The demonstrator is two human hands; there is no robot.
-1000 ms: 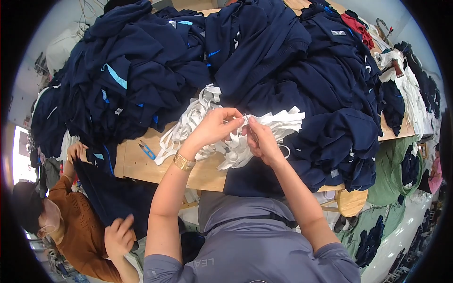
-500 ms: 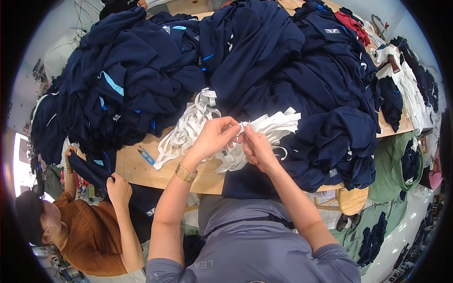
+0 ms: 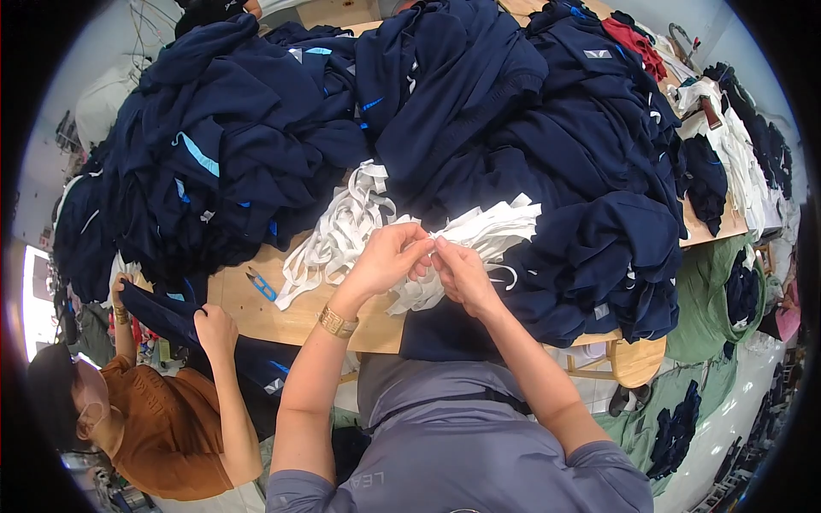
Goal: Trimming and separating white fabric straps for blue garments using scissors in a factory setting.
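Note:
My left hand [image 3: 395,259] and my right hand [image 3: 463,272] meet above the table, thumbs and forefingers pinched together tip to tip. Between the fingertips shows a small bit of white strip, mostly covered by the fingers. Behind and left of my left hand lies a tangled heap of white strips [image 3: 344,224]. A flatter bundle of white strips [image 3: 496,227] fans out beyond my right hand, one end curling past its wrist side. Blue-handled thread snips [image 3: 262,285] rest on the wooden tabletop [image 3: 359,329], left of the heap.
Large piles of navy garments [image 3: 248,111] cover the far side and right of the table. At the lower left, a co-worker in a brown shirt [image 3: 171,419] holds navy cloth [image 3: 162,312]. A wooden stool [image 3: 640,362] and green cloth [image 3: 705,308] are at the right.
My hands have drawn closer together, fingertips now touching and slightly lower. The view has shifted a little. The co-worker's hands stay on the navy cloth.

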